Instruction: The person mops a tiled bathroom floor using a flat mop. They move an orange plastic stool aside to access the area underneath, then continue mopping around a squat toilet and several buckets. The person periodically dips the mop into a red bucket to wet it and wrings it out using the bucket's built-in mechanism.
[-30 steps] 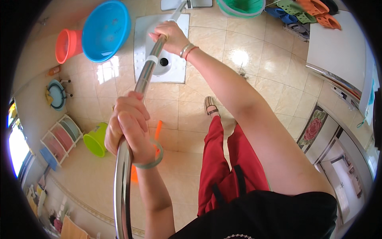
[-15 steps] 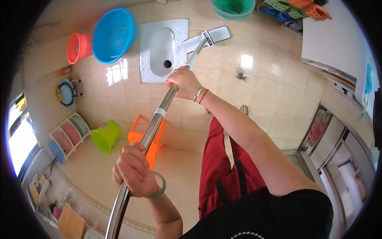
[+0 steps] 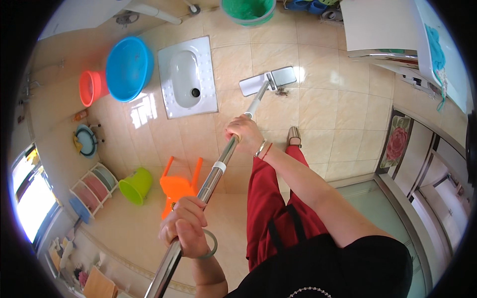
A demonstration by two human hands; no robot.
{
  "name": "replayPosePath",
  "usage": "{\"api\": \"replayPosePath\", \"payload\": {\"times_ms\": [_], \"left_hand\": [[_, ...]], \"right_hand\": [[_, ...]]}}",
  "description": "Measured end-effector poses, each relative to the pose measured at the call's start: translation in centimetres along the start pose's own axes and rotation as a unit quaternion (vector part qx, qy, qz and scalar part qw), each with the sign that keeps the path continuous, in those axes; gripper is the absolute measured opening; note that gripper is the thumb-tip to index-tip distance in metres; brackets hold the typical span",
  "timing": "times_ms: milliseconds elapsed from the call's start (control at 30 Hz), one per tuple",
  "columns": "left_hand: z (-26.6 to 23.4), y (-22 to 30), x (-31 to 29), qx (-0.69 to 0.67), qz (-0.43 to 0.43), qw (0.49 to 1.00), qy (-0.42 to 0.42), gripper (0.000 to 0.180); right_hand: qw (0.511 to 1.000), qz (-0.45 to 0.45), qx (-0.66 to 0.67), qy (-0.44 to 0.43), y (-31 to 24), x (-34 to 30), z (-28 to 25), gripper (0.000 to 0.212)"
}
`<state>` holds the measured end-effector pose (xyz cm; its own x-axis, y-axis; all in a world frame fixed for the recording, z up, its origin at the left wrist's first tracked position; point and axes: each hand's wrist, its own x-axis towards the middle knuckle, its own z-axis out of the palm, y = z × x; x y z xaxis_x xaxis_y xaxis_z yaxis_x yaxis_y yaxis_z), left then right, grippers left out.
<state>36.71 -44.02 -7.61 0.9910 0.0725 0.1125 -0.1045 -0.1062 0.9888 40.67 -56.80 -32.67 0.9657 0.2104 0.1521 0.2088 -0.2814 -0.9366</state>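
Note:
A flat mop [image 3: 218, 171] with a long silver pole slants across the view. My left hand [image 3: 185, 226], with a pale green bangle at the wrist, is wrapped round the upper pole. Lower down, my right hand [image 3: 244, 134] grips the same pole near its white lower section. The flat rectangular mop head [image 3: 256, 84] lies on the tiled floor [image 3: 318, 111], right of the white squat toilet [image 3: 166, 82]. A small dark clump of dirt [image 3: 282, 92] lies against the near edge of the mop head.
Blue [image 3: 129, 69] and red [image 3: 92, 88] basins stand left of the toilet, a green tub [image 3: 248, 11] beyond it. An orange stool [image 3: 179, 185] and lime bucket [image 3: 136, 186] are at left. A white cabinet [image 3: 377, 25] stands far right, a glass-panelled doorway [image 3: 422, 188] at right.
The mop head has come nearer and slightly right, from beside the toilet to the dirt clump. Both hands moved right with the pole. My view has shifted, and one shoe now shows fully.

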Motion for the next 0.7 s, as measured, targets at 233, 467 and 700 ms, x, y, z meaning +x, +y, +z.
{"api": "replayPosePath", "payload": {"times_ms": [233,467,700], "left_hand": [[3.3,1.2,2.6,-0.028,0.069,0.992,-0.104,0.034],[6.8,-1.5,5.8,-0.079,0.098,0.974,-0.19,0.032],[13.2,-10.6,7.6,-0.135,0.131,0.973,-0.134,0.028]], "right_hand": [[0.999,0.011,-0.021,0.041,-0.5,1.1,-4.3,0.018],[0.975,-0.002,-0.09,0.203,3.5,5.3,-9.0,0.03],[0.957,-0.003,-0.164,0.238,12.9,8.0,-15.4,0.031]]}}
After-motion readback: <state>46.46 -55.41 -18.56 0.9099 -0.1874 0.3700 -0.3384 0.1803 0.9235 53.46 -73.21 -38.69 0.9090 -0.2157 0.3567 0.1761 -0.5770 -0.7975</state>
